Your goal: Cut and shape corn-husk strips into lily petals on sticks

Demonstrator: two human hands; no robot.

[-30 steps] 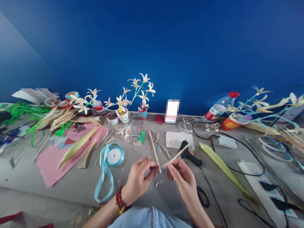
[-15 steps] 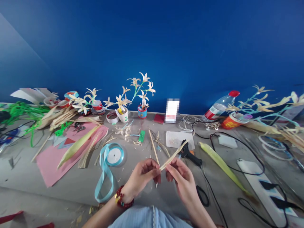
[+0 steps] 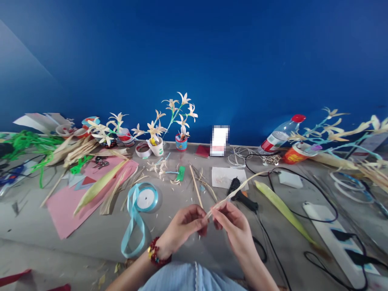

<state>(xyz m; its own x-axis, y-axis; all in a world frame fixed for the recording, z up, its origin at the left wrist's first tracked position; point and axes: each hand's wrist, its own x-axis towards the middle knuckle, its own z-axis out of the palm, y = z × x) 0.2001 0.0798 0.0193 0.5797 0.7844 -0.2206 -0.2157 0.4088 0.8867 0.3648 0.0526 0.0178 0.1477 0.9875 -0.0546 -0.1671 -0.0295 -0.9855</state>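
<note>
A thin, pale strip of corn husk (image 3: 233, 193) runs between my hands and stretches up to the right, over a black glue gun (image 3: 242, 195). My left hand (image 3: 189, 220) wears a red bead bracelet and pinches the strip's near end. Close beside it, my right hand (image 3: 230, 221) grips the same strip between thumb and fingers. Just beyond my left hand lies a slim wooden stick (image 3: 196, 188). A spool of light blue ribbon (image 3: 147, 198) rests to the left, its loose end curling toward me.
Husk flowers stand in a white cup (image 3: 157, 148) and a small tin (image 3: 181, 143) along the wall. Pink paper (image 3: 60, 210) lies left. On the right are a green husk (image 3: 283, 212), a power strip (image 3: 336, 246), cables and a plastic bottle (image 3: 277, 139).
The husk strip's far end now reaches farther right and looks narrower, more twisted. Both hands stay nearly in place, still gripping it.
</note>
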